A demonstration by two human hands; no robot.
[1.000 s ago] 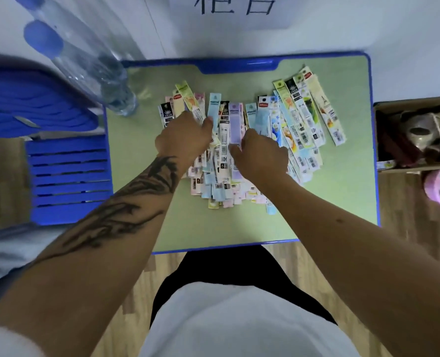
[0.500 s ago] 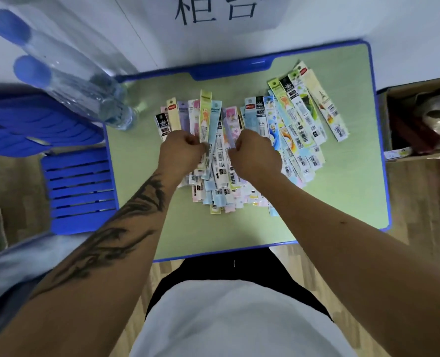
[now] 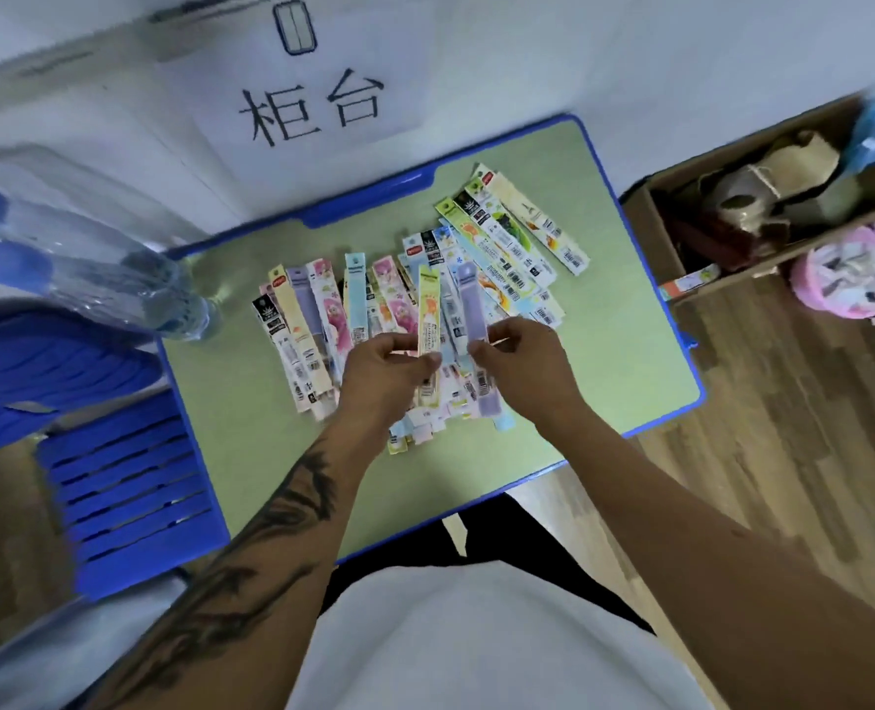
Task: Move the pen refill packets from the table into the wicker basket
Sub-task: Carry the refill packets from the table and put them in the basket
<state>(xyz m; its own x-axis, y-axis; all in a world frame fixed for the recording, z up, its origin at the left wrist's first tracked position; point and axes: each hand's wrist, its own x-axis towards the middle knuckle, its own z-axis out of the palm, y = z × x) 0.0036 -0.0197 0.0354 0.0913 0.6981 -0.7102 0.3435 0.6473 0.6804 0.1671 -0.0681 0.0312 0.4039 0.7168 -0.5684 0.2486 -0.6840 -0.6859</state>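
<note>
We have the left hand (image 3: 389,368) pinching a yellow refill packet (image 3: 429,320) near its lower half, and the right hand (image 3: 519,366) pinching a lilac refill packet (image 3: 468,310) the same way. Both grips are closed on their packets, one each. Both packets stand with their long axis running away from us, top ends lifted over the heap of pen refill packets (image 3: 384,325) that lies fanned across the middle of the green tabletop (image 3: 624,351). The two hands sit just beside each other, right above the heap.

No wicker basket shows in this view. A cardboard box (image 3: 681,258) of odds and ends stands to our right, so we judge the carry must leave the tabletop sideways, direction unknown.
</note>
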